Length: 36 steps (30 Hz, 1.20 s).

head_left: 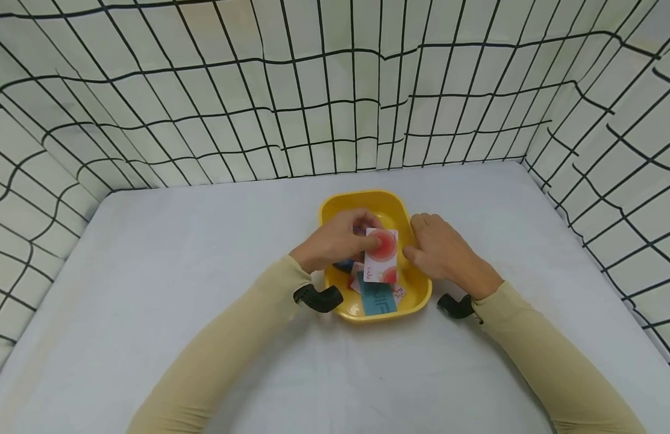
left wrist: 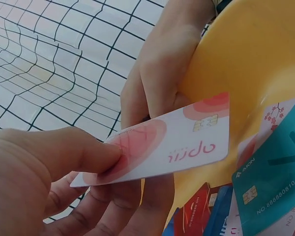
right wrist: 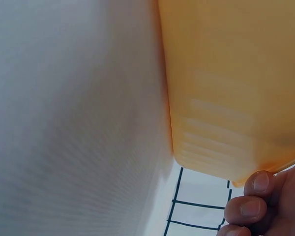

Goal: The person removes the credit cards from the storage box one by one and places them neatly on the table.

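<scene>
Clearly, your left hand (head_left: 335, 241) pinches a white card (head_left: 381, 265) between thumb and fingers, just right of centre in the head view, over the yellow tray (head_left: 391, 208). Your right hand (head_left: 446, 250) grips the tray's rim at its right side in that view. Beneath the white card lies a teal card (head_left: 377, 300); a red card (left wrist: 192, 211) shows at bottom centre of the left wrist view.
</scene>
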Tool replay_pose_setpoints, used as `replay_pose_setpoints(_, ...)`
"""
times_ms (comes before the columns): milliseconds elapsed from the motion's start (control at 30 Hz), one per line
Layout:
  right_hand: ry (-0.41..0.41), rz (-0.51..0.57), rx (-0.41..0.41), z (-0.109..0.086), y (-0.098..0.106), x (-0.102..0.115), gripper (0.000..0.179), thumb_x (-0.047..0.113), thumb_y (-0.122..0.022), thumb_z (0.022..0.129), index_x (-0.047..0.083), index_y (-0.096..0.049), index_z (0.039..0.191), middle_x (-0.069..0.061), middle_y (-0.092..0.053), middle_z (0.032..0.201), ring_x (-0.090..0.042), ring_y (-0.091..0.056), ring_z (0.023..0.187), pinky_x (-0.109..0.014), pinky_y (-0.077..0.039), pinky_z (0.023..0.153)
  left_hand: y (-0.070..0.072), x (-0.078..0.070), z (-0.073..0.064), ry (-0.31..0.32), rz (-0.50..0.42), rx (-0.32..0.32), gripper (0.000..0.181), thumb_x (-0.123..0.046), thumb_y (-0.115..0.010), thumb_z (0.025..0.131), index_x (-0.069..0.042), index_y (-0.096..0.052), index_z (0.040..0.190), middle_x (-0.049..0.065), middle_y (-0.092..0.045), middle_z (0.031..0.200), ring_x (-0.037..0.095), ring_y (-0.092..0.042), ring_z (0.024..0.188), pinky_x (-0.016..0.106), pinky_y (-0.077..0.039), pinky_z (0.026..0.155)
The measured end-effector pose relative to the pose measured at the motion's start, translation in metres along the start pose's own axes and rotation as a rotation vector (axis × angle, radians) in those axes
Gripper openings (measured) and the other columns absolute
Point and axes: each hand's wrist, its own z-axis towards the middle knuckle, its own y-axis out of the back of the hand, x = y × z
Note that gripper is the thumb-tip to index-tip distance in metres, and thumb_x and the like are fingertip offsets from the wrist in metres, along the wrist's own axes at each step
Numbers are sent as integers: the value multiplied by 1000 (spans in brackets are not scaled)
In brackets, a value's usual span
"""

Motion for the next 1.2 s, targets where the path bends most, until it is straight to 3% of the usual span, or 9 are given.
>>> replay_pose_setpoints(600, -9, -2, -4, -1, 0, 2, 27, 25, -52, 91, 2, -53, 105, -11, -49, 85, -28, -48, 87, -36, -38, 73, 13, -8, -17, -32, -41, -50, 24, -21, -69, 98, -15, -61, 120, 9, -62, 119, 25, -68, 101, 32, -64, 83)
replay_pose_setpoints(1200, -25, -5, 4, -3, 0, 6, 29, 24, -52, 91, 0, -54, 108, -11, -50, 87, -28, -49, 90, -38, -39, 75, 24, 2, -39, -34, -96, -91, 27, -23, -69, 99, -16, -60, 123, 8, -61, 126, 26, -66, 112, 34, -64, 88)
